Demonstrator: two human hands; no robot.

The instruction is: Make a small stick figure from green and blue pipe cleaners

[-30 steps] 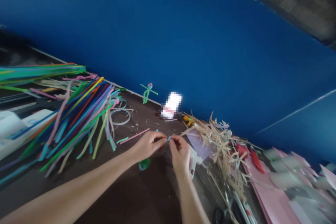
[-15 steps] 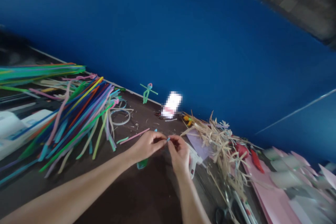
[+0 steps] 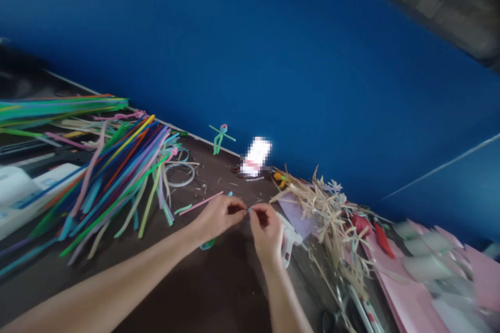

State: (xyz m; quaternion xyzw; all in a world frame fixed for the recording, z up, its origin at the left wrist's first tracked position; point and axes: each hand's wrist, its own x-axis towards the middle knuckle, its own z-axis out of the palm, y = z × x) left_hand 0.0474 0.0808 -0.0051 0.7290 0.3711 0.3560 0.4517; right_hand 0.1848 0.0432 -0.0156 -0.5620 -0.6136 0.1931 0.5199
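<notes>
My left hand (image 3: 222, 214) and my right hand (image 3: 267, 229) meet over the dark table, thumbs and forefingers pinched together. Between the fingertips is a small light-blue piece (image 3: 249, 210), perhaps a bit of pipe cleaner; most of it is hidden. Just right of my right hand lies a white glue gun (image 3: 288, 242), partly covered by the hand. Under my left wrist a small green, shiny thing (image 3: 208, 244) shows in part. Beyond my left hand lie a pink pipe cleaner (image 3: 203, 202) and a short green piece (image 3: 183, 209).
A bundle of coloured pipe cleaners (image 3: 117, 177) spreads at the left. By the blue wall stand a small green pipe-cleaner figure (image 3: 219, 139) and a bright, pixelated phone-like shape (image 3: 255, 156). A roll of tape (image 3: 180, 174) lies nearby. Dried straw-like flowers (image 3: 326, 203), pink paper (image 3: 406, 291) and scissors (image 3: 328, 318) are on the right.
The fingertips have closed further over the light-blue piece, so less of it shows. My left wrist sits slightly lower, covering more of the green thing. Everything else is in place.
</notes>
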